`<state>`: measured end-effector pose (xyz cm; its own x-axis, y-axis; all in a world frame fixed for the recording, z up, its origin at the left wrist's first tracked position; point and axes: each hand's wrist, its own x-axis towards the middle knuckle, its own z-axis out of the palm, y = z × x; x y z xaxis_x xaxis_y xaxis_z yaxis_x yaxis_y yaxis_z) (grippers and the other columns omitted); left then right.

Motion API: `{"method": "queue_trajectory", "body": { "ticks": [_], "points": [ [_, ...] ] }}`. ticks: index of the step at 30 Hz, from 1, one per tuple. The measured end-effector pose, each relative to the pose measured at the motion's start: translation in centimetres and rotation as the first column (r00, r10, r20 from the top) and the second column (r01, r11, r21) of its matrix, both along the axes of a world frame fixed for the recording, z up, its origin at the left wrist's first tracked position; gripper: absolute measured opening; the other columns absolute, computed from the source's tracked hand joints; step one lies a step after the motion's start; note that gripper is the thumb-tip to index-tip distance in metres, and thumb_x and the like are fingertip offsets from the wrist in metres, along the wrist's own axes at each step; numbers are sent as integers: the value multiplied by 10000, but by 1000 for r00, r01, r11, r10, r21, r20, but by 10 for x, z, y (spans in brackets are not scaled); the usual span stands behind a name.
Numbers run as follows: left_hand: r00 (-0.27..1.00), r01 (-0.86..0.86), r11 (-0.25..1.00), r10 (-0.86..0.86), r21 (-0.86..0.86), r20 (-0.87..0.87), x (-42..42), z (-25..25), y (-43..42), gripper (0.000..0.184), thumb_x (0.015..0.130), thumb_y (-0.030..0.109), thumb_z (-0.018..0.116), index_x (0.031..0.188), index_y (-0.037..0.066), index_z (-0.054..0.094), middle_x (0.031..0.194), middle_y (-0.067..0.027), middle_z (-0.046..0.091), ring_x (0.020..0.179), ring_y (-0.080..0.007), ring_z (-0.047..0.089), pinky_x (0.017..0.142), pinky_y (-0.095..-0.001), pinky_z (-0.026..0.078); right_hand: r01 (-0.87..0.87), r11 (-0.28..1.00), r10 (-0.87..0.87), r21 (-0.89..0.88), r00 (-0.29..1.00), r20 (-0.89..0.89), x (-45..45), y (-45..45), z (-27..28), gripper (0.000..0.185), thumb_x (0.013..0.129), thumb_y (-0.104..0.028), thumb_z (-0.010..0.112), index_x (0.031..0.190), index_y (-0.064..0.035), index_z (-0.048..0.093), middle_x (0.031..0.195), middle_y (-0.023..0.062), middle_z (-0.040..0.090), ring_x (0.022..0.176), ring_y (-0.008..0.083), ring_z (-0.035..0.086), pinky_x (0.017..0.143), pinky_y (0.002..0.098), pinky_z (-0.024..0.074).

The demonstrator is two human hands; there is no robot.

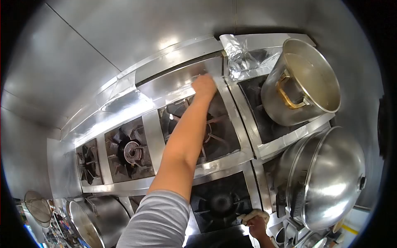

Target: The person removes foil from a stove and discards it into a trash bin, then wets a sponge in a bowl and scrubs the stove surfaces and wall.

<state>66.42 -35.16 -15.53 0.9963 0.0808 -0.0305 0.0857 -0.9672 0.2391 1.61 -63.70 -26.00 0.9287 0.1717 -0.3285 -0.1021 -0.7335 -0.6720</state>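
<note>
My left arm, in a grey sleeve, stretches across the stove. My left hand [204, 87] is closed at the low steel back panel [178, 80], behind a large burner [209, 130]. Its fingers are partly hidden and slightly blurred, and I cannot make out what they hold. Lower right, my right hand [257, 225] grips a beige cloth [251, 215] at the stove's front, next to a black burner [220, 202].
A tall steel pot [273, 99] with cloudy liquid stands at the back right. Below it is a large domed lid [335, 182]. Crumpled foil [237, 58] covers part of the back ledge. Two smaller burners [133, 152] and another pot [109, 217] are at left.
</note>
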Motion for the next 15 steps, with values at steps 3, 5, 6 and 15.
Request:
{"method": "queue_trajectory", "body": {
  "ticks": [3, 5, 6, 15],
  "points": [
    [995, 62, 995, -57, 72, -77, -10, 7, 7, 326, 863, 271, 687, 1084, 34, 725, 1087, -221, 729, 1051, -396, 704, 899, -497, 570, 16, 1000, -17, 4, 1000, 9, -4, -5, -13, 100, 648, -76, 600, 695, -122, 675, 781, 104, 631, 843, 338, 605, 749, 477, 454],
    [999, 39, 992, -35, 123, -35, -20, -6, 54, 302, 934, 287, 619, 1127, 83, 728, 1146, -182, 732, 1087, -353, 707, 885, -488, 563, 50, 998, -49, 47, 999, -13, -9, -10, -20, 100, 643, -74, 603, 696, -120, 675, 790, 101, 637, 833, 341, 610, 741, 482, 455],
    [989, -18, 992, 36, 128, -142, -29, 8, 72, 327, 931, 312, 628, 1142, 77, 716, 1156, -172, 730, 1091, -336, 708, 897, -483, 560, 42, 998, -40, 55, 999, -34, -10, -10, -19, 128, 633, -77, 596, 708, -129, 685, 796, 107, 631, 850, 359, 603, 772, 491, 461],
    [998, 28, 993, -33, 115, 49, -5, -11, -16, 261, 872, 225, 673, 1070, 64, 729, 1106, -212, 731, 1049, -369, 715, 911, -471, 563, -6, 1000, 6, 20, 999, 32, 4, -3, 1, 174, 620, -74, 584, 751, -100, 696, 820, 133, 610, 864, 372, 593, 766, 494, 455]
  ]
}}
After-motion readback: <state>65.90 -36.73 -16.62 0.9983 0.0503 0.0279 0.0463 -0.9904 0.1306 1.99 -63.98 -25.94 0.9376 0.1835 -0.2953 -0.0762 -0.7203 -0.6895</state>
